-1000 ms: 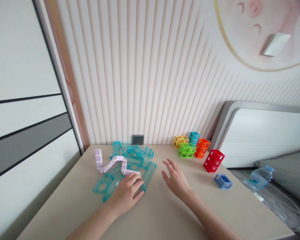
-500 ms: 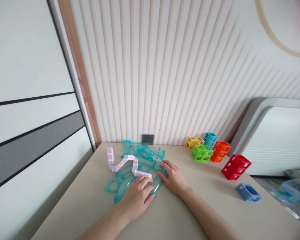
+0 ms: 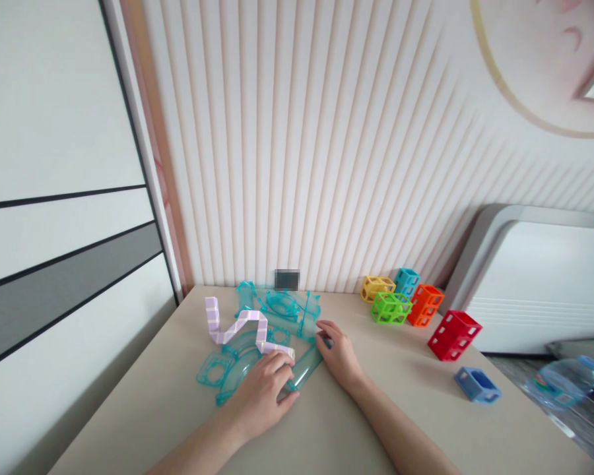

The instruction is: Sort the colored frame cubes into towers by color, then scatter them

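My left hand (image 3: 264, 390) rests low over the pieces with its thumb spread from the fingers. Its fingertips lie by the near end of a clear teal tube (image 3: 307, 367) and the end of a lilac-and-white folding snake puzzle (image 3: 250, 316). At the tube's far end, my right hand (image 3: 340, 355) has its thumb and fingers curled about it; the exact contact is partly hidden. Under and beside the left hand lie a curved teal tube (image 3: 242, 366) and a flat teal plate with a round hole (image 3: 212, 371). More teal pieces (image 3: 282, 305) lie behind.
On the right stand yellow (image 3: 377, 288), green (image 3: 391, 307), blue (image 3: 406, 282), orange (image 3: 426, 305) and red (image 3: 454, 335) open-frame blocks. A slate-blue frame block (image 3: 478, 384) is nearer. The ribbed wall (image 3: 277, 165) borders the table (image 3: 327, 429); a plastic bottle (image 3: 567, 381) lies beyond its right edge.
The view has shifted slightly, so everything sits a little further left. The teal tube has turned slightly, and more of it shows between my hands.
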A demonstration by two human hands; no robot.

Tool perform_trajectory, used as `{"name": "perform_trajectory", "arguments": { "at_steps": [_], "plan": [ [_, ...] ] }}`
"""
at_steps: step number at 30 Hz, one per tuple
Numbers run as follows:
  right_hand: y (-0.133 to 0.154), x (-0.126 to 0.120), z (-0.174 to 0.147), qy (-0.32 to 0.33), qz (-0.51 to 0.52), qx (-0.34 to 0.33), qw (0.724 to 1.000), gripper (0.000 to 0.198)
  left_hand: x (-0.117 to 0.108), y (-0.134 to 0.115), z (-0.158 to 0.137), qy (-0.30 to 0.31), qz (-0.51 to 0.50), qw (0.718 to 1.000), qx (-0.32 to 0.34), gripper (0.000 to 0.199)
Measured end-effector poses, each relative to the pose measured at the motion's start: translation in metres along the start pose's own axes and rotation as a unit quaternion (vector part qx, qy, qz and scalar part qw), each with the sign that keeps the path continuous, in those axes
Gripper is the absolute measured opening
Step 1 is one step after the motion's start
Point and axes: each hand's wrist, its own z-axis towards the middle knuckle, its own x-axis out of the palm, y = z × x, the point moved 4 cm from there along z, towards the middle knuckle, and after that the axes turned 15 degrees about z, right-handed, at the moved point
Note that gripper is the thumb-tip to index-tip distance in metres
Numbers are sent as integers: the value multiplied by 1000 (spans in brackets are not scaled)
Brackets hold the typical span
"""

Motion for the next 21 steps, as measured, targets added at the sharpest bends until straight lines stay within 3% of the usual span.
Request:
{"name": "perform_trajectory", "arguments": {
  "at_steps": [7,10,21],
  "plan": [
    [4,6,-2,45,-22,-8,999,42,0,8,-2,-11,0,1000,17,23],
    [8,10,-3,81,-60,-9,995,34,-2,12,-2,-6,4,1000,25,25],
    [-7,4,2,21,18,34,999,36,-8,12,-1,8,5,1000,26,29]
  ]
}}
